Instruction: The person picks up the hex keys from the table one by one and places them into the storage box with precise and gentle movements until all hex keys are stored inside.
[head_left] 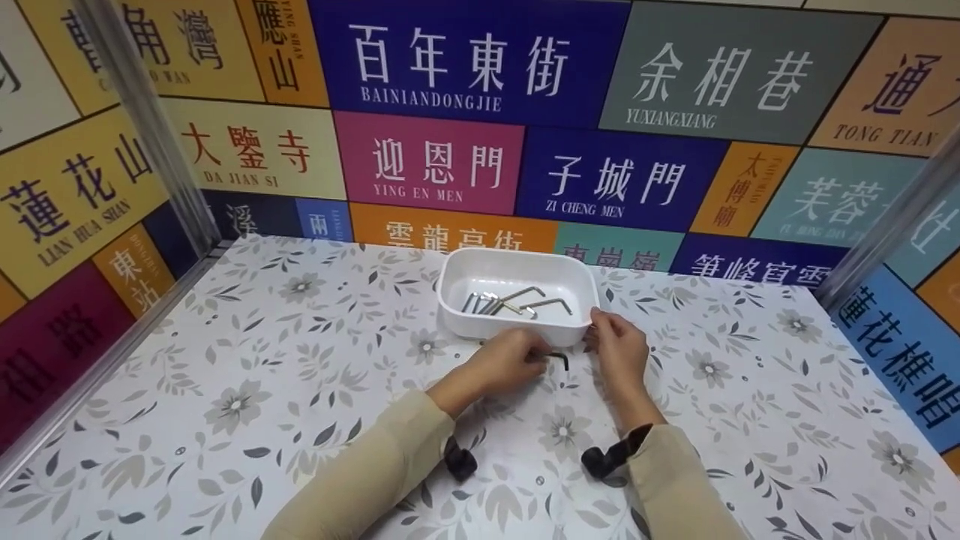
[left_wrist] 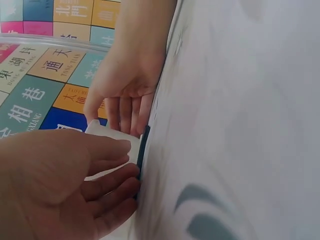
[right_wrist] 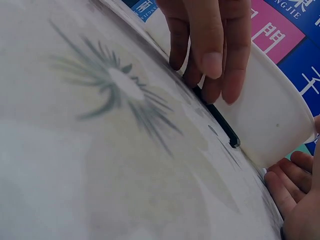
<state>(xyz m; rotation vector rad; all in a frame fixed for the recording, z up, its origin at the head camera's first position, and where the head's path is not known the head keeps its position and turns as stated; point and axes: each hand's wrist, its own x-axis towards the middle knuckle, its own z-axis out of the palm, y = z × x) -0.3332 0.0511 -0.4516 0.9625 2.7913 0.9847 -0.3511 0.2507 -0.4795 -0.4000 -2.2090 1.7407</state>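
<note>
A white tray stands at the middle of the floral table and holds several silver hex keys. Just in front of it a black hex key lies on the tablecloth. My left hand curls over this key, and in the right wrist view its fingertips pinch the black hex key against the table. My right hand grips the tray's near right corner, thumb above the rim and fingers below. The left wrist view shows both hands beside the tray.
The flowered tablecloth spreads wide to the left and right of the hands. Walls of coloured sign panels close in the back and both sides, with metal posts at the corners. Black wrist mounts sit on both sleeves.
</note>
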